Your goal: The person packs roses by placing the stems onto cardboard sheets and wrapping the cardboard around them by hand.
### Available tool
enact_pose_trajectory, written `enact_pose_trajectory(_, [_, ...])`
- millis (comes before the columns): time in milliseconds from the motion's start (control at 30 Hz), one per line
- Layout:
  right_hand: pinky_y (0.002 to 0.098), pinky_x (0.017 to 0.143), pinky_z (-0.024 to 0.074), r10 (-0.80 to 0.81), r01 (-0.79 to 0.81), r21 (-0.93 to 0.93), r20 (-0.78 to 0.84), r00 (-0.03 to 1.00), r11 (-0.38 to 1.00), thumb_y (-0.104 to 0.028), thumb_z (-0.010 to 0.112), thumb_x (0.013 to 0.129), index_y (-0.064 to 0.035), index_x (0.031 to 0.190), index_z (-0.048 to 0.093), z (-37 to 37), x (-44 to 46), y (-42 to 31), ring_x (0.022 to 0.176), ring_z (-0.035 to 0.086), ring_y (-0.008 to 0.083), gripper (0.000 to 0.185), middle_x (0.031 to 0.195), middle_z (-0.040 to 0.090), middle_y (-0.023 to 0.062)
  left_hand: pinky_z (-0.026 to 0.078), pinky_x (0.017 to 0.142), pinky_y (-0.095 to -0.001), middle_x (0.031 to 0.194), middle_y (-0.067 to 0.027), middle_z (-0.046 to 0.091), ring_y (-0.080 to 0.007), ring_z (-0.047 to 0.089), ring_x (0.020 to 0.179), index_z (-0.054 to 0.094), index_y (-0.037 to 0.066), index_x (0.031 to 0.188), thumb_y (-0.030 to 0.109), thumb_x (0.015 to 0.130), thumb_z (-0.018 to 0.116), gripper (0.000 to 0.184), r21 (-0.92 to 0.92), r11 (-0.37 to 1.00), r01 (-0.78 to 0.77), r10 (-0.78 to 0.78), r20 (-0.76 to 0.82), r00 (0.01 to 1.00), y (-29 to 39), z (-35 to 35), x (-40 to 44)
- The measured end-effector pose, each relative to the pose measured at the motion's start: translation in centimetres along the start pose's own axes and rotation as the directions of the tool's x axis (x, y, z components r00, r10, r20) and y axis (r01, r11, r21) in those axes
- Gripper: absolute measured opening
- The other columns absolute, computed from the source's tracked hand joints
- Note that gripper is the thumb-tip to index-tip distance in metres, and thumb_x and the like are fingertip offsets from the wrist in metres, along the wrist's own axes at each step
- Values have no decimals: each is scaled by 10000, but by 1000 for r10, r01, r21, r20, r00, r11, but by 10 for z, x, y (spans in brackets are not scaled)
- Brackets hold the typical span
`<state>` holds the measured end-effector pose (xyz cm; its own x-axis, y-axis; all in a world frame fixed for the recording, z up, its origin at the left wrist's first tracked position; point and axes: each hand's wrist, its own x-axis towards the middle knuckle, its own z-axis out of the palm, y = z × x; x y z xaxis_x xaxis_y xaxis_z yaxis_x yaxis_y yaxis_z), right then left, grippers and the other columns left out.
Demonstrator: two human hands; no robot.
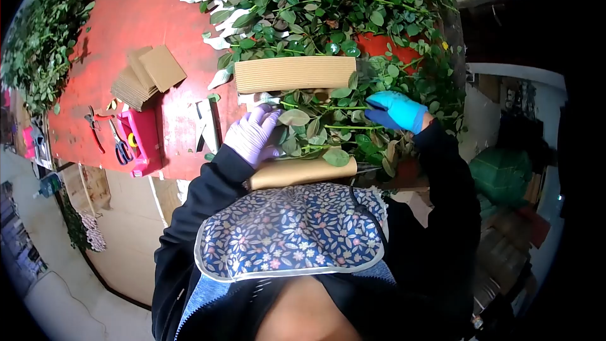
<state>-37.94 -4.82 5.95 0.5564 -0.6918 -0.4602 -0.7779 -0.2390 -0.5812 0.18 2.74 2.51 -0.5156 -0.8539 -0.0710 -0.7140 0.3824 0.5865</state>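
My left hand (252, 134), in a thin purple glove, lies at the left end of a bunch of leafy rose stems (315, 129). Its fingers are stretched out and its thumb is apart, close to the white-wrapped rose heads (260, 98). On the right, my right hand (398, 112) wears a blue glove and its fingers close round a green stem among the leaves. Corrugated cardboard (295, 74) stands up along the bunch's far side. Brown cardboard (303, 172) curves up along the near side, against the apron (293, 230).
More white-wrapped roses (328, 6) cover the table's far side. On the red table (126, 31) are stacked cardboard pieces (145, 76), a pink holder (144, 142), scissors (120, 144), pruning shears (95, 128) and a white-and-grey tool (206, 126). Foliage (47, 31) is piled at far left.
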Motion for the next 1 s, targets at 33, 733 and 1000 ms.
enact_pose_trajectory(33, [409, 713, 502, 37, -37, -4, 10, 999, 999, -180, 726, 859, -3, 990, 633, -3, 2, 0, 812, 619, 349, 239, 896, 628, 189, 521, 856, -439, 1294, -124, 508, -326, 590, 1064, 499, 126, 1331, 257, 685, 819, 733, 6, 1000, -7, 7, 10, 1000, -5, 5, -1])
enact_pose_trajectory(733, [448, 704, 509, -11, 2, -283, -30, 999, 959, -68, 645, 817, -52, 952, 669, 29, 6, 34, 808, 639, 364, 138, 866, 653, 173, 552, 841, -373, 1202, -218, 595, -328, 658, 1011, 574, 76, 1238, 2, 805, 687, 453, -81, 968, -239, 239, -9, 971, -11, 8, 4])
enact_pose_trajectory(1000, [434, 688, 518, 38, -35, -289, 3, 999, 957, -123, 660, 803, -60, 955, 675, 14, -10, 5, 777, 640, 360, 165, 833, 643, 171, 525, 828, -441, 1128, -159, 606, -366, 619, 993, 491, 91, 1346, 126, 779, 692, 603, -170, 985, 20, -14, 37, 999, 2, 0, 1])
